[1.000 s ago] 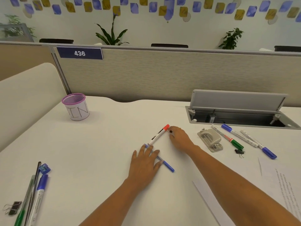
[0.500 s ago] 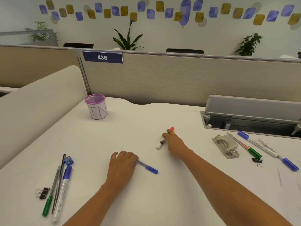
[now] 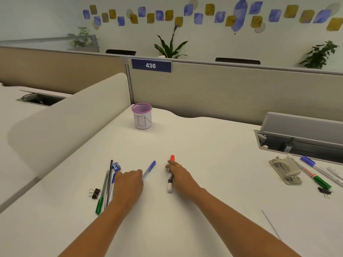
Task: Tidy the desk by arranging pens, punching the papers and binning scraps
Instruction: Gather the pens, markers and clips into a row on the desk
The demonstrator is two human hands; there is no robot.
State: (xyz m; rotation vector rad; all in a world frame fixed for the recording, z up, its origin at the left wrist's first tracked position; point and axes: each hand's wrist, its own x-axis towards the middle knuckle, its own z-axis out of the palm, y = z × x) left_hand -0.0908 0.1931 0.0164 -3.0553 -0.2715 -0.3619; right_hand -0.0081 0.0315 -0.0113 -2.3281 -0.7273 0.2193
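My left hand (image 3: 129,183) grips a blue pen (image 3: 150,168) that lies on the white desk (image 3: 213,182), cap pointing away. My right hand (image 3: 181,176) holds a red-capped white marker (image 3: 170,179) against the desk, red cap pointing away. Just left of my left hand lies a row of pens (image 3: 104,190) with a blue sharpener (image 3: 116,166) and a black binder clip (image 3: 95,193). A grey hole punch (image 3: 285,171) sits at the right, with more markers (image 3: 315,172) beside it. A pink-rimmed cup marked BIN (image 3: 142,116) stands at the back.
An open cable tray with a raised grey lid (image 3: 300,134) is set into the desk at the right. A sheet of paper (image 3: 297,230) lies at the lower right. A second binder clip (image 3: 325,191) lies by the markers. Beige partitions (image 3: 222,93) bound the desk behind and left.
Both hands slid their pens leftwards toward the pen row. The blue pen and red marker turned from slanted to pointing away from me. The view also swung left.
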